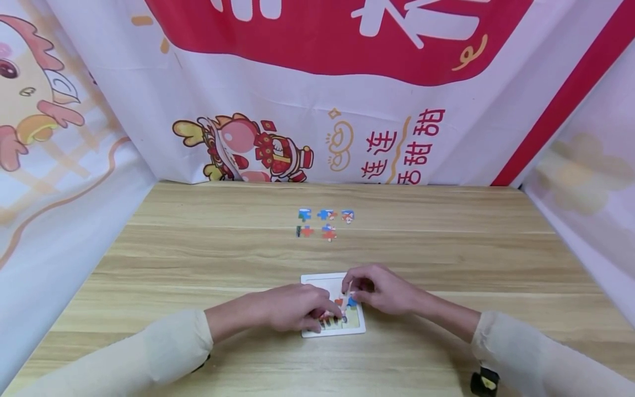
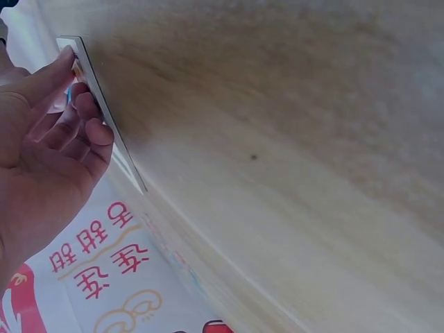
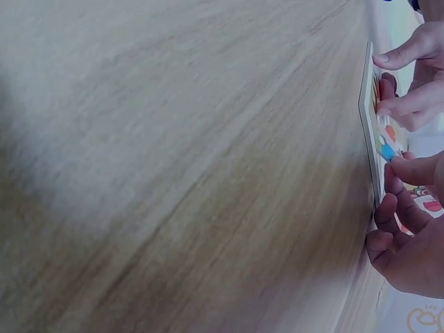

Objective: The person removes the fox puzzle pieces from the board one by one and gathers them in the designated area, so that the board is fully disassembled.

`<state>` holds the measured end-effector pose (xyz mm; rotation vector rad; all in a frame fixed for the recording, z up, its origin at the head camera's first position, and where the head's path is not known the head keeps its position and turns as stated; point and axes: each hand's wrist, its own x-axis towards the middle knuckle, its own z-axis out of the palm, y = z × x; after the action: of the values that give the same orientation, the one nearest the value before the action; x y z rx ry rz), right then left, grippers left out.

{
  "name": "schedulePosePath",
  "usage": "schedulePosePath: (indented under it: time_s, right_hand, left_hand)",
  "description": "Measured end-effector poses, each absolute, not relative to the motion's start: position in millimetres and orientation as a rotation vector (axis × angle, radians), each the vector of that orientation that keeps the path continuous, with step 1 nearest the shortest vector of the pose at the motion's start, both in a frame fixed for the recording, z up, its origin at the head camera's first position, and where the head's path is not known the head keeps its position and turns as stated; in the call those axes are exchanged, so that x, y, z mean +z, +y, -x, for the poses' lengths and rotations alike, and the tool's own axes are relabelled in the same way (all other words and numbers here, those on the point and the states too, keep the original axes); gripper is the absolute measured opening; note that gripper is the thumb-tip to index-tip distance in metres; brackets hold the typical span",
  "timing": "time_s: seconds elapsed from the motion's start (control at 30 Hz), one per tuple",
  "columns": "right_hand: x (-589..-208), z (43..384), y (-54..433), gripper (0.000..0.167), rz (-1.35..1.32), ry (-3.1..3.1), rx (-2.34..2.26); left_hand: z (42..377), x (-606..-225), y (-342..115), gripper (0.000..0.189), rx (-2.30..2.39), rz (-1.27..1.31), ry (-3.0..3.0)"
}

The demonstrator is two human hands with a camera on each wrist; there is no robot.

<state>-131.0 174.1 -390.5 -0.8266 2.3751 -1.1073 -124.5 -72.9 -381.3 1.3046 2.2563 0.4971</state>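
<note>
Sleeves (image 1: 178, 342) foremost, the tray (image 1: 342, 332) is part filled along its lower side, the left hand (image 1: 295, 309) resting fingers there, the right hand (image 1: 384, 289) pinching a piece (image 3: 386, 150) in a narrow grip, with five loose pieces (image 1: 328, 232) left on the surface (image 1: 198, 248) beyond.

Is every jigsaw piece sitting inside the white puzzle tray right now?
No, five jigsaw pieces lie in two rows on the wooden table, beyond the white puzzle tray.

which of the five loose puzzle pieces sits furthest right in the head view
The far row's right-end piece. That row's middle piece and left-end piece, and the nearer row's right piece and left piece, all lie further left.
</note>
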Motion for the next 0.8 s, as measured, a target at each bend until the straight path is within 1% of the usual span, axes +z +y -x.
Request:
schedulePosePath:
  time_s: [0.1,0.27,0.53,0.8]
  right_hand:
    - [-390.8,131.0,174.9,0.015,0.843,2.378,-1.105]
    - [-391.6,131.3,175.9,0.014,0.863,2.377,-1.106]
    - [-389.9,131.0,175.9,0.015,0.829,2.384,-1.093]
    - [-390.0,131.0,177.3,0.015,0.799,2.359,-1.183]
  left_hand:
    - [125.2,-381.7,-72.3,0.036,0.507,-1.315,2.255]
    - [124.4,-380.9,-72.3,0.041,0.455,-1.332,2.267]
    - [123.6,-379.0,-72.3,0.045,0.385,-1.344,2.271]
    - [121.3,-376.7,-72.2,0.048,0.343,-1.351,2.289]
